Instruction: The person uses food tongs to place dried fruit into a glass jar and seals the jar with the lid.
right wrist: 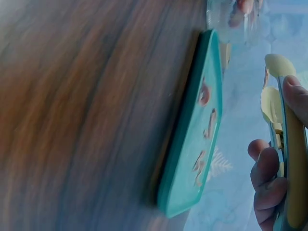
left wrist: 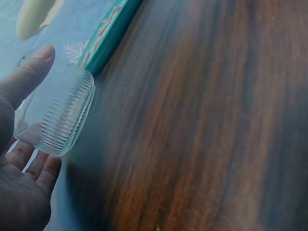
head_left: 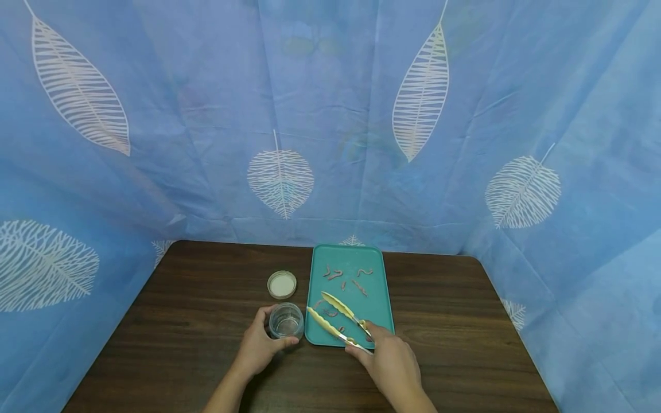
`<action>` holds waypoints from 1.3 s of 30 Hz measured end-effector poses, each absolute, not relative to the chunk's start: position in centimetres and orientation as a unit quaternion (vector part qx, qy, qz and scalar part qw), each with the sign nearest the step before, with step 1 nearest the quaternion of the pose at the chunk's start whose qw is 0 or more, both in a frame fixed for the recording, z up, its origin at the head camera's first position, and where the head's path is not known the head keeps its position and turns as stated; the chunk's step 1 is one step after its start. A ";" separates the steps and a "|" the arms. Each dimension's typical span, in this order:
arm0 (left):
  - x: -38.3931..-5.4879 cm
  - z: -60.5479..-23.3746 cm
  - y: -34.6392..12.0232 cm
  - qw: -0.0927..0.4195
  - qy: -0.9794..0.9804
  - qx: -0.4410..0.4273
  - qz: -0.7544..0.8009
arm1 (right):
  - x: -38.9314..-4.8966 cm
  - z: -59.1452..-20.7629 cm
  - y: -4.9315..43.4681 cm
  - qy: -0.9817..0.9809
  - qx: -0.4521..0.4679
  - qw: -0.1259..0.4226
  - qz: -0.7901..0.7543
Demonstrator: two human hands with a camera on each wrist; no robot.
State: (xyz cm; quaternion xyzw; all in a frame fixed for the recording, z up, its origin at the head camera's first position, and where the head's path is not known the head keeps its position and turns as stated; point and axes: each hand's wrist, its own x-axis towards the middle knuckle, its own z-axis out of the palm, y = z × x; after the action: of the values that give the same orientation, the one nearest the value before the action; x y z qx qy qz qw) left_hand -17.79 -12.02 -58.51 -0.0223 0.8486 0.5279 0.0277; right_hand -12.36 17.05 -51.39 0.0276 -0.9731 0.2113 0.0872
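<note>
My left hand (head_left: 258,346) grips a clear ribbed jar (head_left: 287,322) around its side, thumb on one side and fingers on the other. The jar's top has no lid on it and it is beside the near left corner of a teal tray (head_left: 376,301). Yellow-tipped metal tongs (head_left: 333,330) are held in my right hand (head_left: 395,362), their arms spread over the tray's left part. Several pink worm-like strips (head_left: 359,287) lie scattered on the tray. In the right wrist view, a thin pinkish strip (right wrist: 265,77) shows at the tongs' tips.
Behind the jar, a round lid (head_left: 282,284) with a pale centre lies on the dark wooden table (head_left: 206,304). Blue cloth (head_left: 330,189) printed with white leaves hangs behind the table and at both sides.
</note>
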 end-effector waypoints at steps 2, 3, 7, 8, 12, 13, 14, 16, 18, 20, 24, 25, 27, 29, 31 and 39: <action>-17.8 -58.6 -12.0 0.028 0.848 -0.022 0.529 | -12.3 -51.2 16.4 -0.973 0.033 0.090 0.211; -17.8 -58.6 -12.0 0.028 0.848 -0.022 0.529 | -12.3 -51.1 16.2 -0.973 0.036 0.091 0.210; -17.9 -58.7 -12.0 0.023 0.850 -0.022 0.526 | -12.4 -50.8 15.1 -0.974 0.046 0.090 0.204; -17.9 -58.6 -12.0 0.021 0.851 -0.021 0.525 | -12.4 -50.7 14.9 -0.974 0.048 0.089 0.204; -17.8 -58.6 -11.9 0.019 0.852 -0.018 0.523 | -12.3 -50.7 14.2 -0.975 0.059 0.086 0.196; -17.8 -58.5 -12.0 0.019 0.853 -0.016 0.521 | -12.2 -50.7 14.0 -0.975 0.064 0.087 0.193; -17.8 -58.5 -12.0 0.020 0.852 -0.016 0.522 | -12.2 -50.8 13.9 -0.976 0.069 0.087 0.189; -17.7 -58.5 -12.0 0.021 0.852 -0.015 0.523 | -12.1 -50.8 13.6 -0.976 0.079 0.091 0.183; -17.7 -58.5 -12.0 0.020 0.852 -0.016 0.524 | -12.1 -50.9 13.4 -0.975 0.090 0.097 0.180; -17.7 -58.5 -12.0 0.020 0.850 -0.016 0.525 | -12.0 -51.0 13.2 -0.973 0.099 0.104 0.179; -17.8 -58.5 -12.1 0.015 0.857 -0.018 0.515 | -11.9 -51.2 12.8 -0.971 0.105 0.105 0.185; -17.8 -58.5 -12.1 0.015 0.859 -0.019 0.512 | -11.8 -51.2 12.7 -0.972 0.105 0.102 0.186; -17.9 -58.5 -12.2 0.013 0.863 -0.019 0.505 | -11.9 -51.2 12.6 -0.972 0.103 0.095 0.188; -17.9 -58.5 -12.2 0.012 0.864 -0.020 0.504 | -11.9 -51.2 12.5 -0.973 0.103 0.089 0.187; -17.8 -58.5 -12.1 0.011 0.864 -0.020 0.504 | -11.8 -51.2 12.5 -0.973 0.102 0.085 0.187; -17.7 -58.1 -12.1 0.012 0.862 -0.019 0.507 | -11.8 -51.1 12.6 -0.973 0.099 0.085 0.189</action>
State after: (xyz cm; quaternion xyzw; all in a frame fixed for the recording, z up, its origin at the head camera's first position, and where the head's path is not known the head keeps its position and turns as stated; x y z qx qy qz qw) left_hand -17.71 -12.06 -58.14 -0.0190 0.8619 0.5066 0.0119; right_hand -11.80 12.56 -51.10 0.0988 -0.9733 0.1886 0.0855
